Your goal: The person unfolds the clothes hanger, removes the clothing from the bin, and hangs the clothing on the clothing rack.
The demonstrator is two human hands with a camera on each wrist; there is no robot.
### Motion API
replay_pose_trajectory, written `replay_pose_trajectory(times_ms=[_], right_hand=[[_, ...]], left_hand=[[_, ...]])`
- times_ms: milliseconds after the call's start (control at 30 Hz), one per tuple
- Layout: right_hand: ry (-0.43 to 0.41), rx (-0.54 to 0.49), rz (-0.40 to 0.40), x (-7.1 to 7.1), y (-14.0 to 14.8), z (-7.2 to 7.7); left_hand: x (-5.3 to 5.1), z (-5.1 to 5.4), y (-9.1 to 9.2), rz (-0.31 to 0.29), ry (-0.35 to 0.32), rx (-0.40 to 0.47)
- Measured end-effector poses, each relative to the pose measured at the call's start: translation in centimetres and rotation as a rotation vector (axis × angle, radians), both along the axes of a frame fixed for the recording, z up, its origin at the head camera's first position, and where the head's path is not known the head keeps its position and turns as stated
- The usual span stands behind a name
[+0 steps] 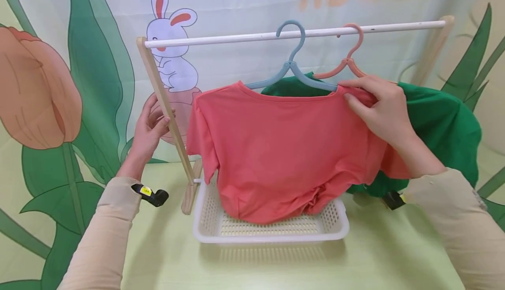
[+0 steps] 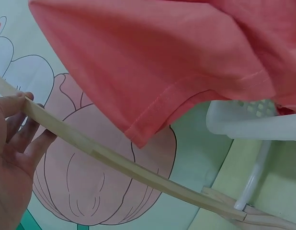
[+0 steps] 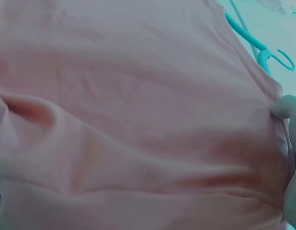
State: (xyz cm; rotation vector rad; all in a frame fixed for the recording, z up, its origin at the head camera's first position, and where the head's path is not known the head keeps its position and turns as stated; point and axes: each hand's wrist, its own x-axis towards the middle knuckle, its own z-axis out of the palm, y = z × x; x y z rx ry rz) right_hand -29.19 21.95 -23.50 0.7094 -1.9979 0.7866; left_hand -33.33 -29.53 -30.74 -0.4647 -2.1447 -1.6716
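A coral-red T-shirt (image 1: 276, 141) is on a light blue hanger (image 1: 291, 64). The hanger's hook crosses the white rod (image 1: 221, 39) of a small garment rack; whether its weight rests there I cannot tell. My right hand (image 1: 384, 106) pinches the shirt's shoulder beside the neckline, thumb in front, and the right wrist view shows the thumb (image 3: 282, 108) on the fabric. With my left hand (image 1: 147, 125) I hold the rack's wooden post (image 2: 97, 151), fingers partly behind it. Behind the red shirt hangs a green garment (image 1: 438, 128) on an orange-pink hanger (image 1: 349, 58).
Beneath the shirt, a white perforated basket (image 1: 272, 238) stands on the light green table (image 1: 177, 255). The shirt's bunched hem hangs down into the basket's area. A printed backdrop (image 1: 236, 1) with a rabbit and tulips is behind the rack.
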Motion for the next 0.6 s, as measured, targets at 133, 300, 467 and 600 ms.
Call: replay_pose_trajectory(times_ms=[133,300,467,600], right_hand=[[-0.010,0.004,-0.046,-0.6,-0.9,0.4],[-0.020,-0.037,-0.056,-1.5,-1.7,0.5],[-0.007,-0.048,-0.081,-2.3,-2.5,0.4],[-0.031,-0.036,-0.084,-2.8,-3.1,-0.1]], left_hand=[[0.0,0.1,0.1,0.003,0.003,-0.001],[-0.1,-0.1,0.2,0.012,0.000,-0.005],[-0.1,-0.2,0.1,0.013,0.007,-0.008],[0.0,-0.2,0.2,0.014,0.014,-0.002]])
